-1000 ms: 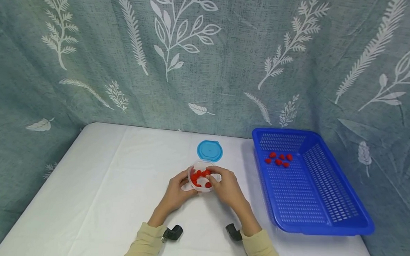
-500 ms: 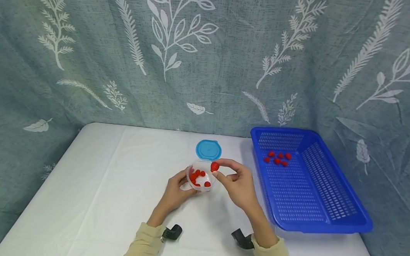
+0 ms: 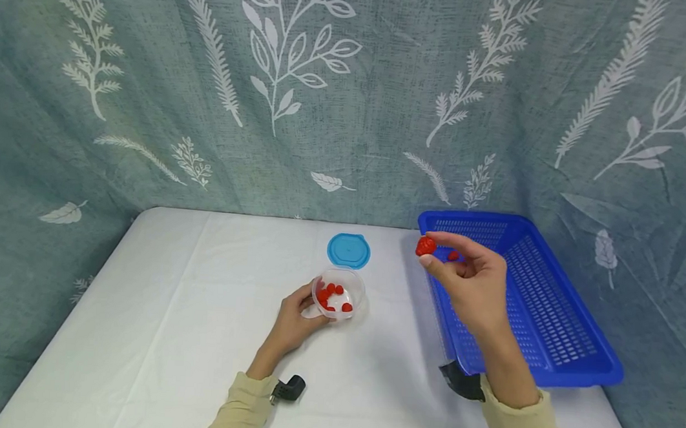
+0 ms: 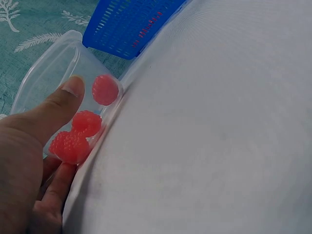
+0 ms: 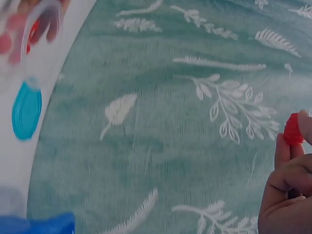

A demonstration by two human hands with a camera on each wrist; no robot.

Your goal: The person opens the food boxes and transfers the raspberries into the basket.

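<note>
My left hand (image 3: 296, 321) grips a clear plastic tub (image 3: 352, 282) on the table, thumb and fingers around its side. Several red raspberries (image 4: 105, 89) lie in the tub, seen through its wall in the left wrist view. Between thumb and fingertips my right hand (image 3: 481, 286) pinches one raspberry (image 3: 425, 245), raised over the near-left part of the blue basket (image 3: 537, 327). The right wrist view catches this held raspberry (image 5: 293, 129) at its right edge. In the head view the right hand covers most of the berries on the basket floor; one (image 3: 453, 255) still shows.
A round blue lid (image 3: 349, 250) lies flat on the white-covered table (image 3: 198, 310), just behind the tub. The basket stands at the table's right side with raised, slotted walls. A green leaf-patterned curtain (image 3: 383, 113) hangs behind the table.
My right hand has taken a raspberry out of the tub, lifted it and carried it rightward to the basket. The left hand has stayed on the tub.
</note>
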